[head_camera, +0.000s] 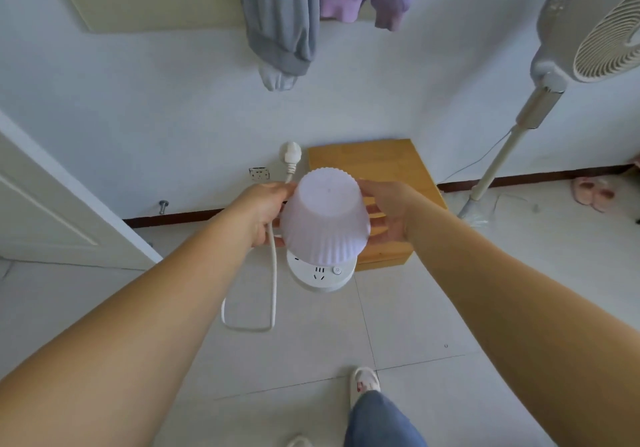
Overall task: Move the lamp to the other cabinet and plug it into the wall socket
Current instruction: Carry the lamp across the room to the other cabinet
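Note:
I hold a lamp in the air in front of me, with a pale ribbed shade (pixel 323 218) and a round white base (pixel 322 275) that carries sockets and a button. My left hand (pixel 265 209) grips the shade's left side together with the white cord (pixel 273 273), whose plug (pixel 292 153) sticks up above my fingers. My right hand (pixel 384 212) presses on the shade's right side with fingers spread. A low wooden cabinet (pixel 381 166) stands against the wall behind the lamp. A wall socket (pixel 259 173) sits low on the wall, left of the cabinet.
A standing fan (pixel 588 37) rises at the right, its pole (pixel 495 166) reaching the floor beside the cabinet. Grey and purple clothes (pixel 311 6) hang on the wall above. A white door (pixel 52 204) stands at the left. Pink slippers (pixel 592 195) lie at far right.

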Demonstrator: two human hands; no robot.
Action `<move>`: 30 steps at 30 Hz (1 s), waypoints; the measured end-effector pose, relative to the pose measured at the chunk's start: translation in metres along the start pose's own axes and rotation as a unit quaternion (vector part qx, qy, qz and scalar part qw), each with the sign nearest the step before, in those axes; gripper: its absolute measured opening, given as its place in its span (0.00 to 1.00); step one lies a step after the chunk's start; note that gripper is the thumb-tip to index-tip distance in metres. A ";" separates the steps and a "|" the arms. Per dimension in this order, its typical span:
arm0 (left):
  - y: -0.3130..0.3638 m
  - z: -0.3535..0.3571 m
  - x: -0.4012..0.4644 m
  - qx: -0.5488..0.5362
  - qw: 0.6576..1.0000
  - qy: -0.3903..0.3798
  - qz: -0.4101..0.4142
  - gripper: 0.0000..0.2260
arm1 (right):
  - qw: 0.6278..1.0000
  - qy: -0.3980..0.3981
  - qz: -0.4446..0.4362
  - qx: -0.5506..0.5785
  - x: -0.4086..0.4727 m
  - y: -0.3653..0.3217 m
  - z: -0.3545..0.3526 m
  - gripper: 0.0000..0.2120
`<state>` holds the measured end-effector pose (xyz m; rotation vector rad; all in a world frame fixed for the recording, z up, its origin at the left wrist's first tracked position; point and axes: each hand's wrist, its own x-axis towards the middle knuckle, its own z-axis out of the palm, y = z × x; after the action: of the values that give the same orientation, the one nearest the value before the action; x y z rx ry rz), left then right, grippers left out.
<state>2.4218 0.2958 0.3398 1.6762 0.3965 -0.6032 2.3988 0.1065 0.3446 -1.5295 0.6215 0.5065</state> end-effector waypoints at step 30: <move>0.073 0.071 0.408 -0.118 0.985 0.013 -0.126 0.14 | 0.992 0.016 0.113 0.052 0.415 -0.103 -0.081 0.09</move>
<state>2.7793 0.1838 0.1494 1.4190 0.6799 -0.6921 2.7739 -0.0058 0.1541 -1.3793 0.8394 0.6122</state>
